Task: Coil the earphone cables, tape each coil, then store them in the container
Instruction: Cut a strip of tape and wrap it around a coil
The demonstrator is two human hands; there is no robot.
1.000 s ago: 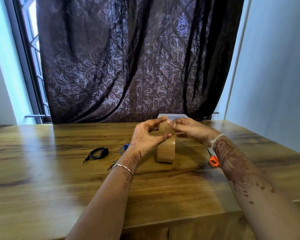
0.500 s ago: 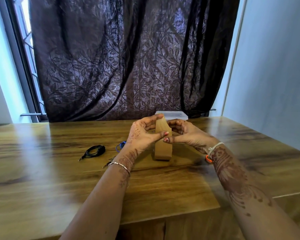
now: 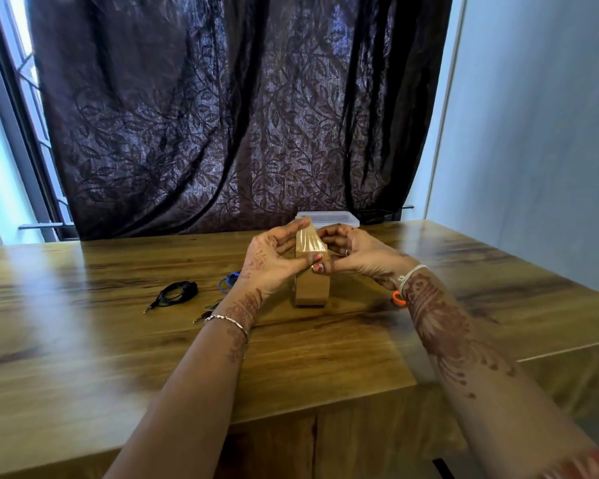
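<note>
A roll of brown packing tape (image 3: 311,271) stands on edge on the wooden table (image 3: 118,340). My left hand (image 3: 270,262) grips its left side, thumb across the front. My right hand (image 3: 351,254) holds the right side, its thumb tip meeting the left thumb on the tape face. A coiled black earphone cable (image 3: 177,292) lies on the table to the left. A blue cable (image 3: 229,281) peeks out behind my left wrist. A clear plastic container (image 3: 329,218) with a lid sits at the back of the table, behind the hands.
Orange scissors handles (image 3: 398,299) show under my right wrist. A dark patterned curtain (image 3: 239,115) hangs right behind the table. A white wall (image 3: 533,133) stands on the right. The table's front edge runs just below my forearms.
The view shifted slightly. Both hands stay on the tape roll; my right thumb has come down to the front of the roll beside the left thumb.
</note>
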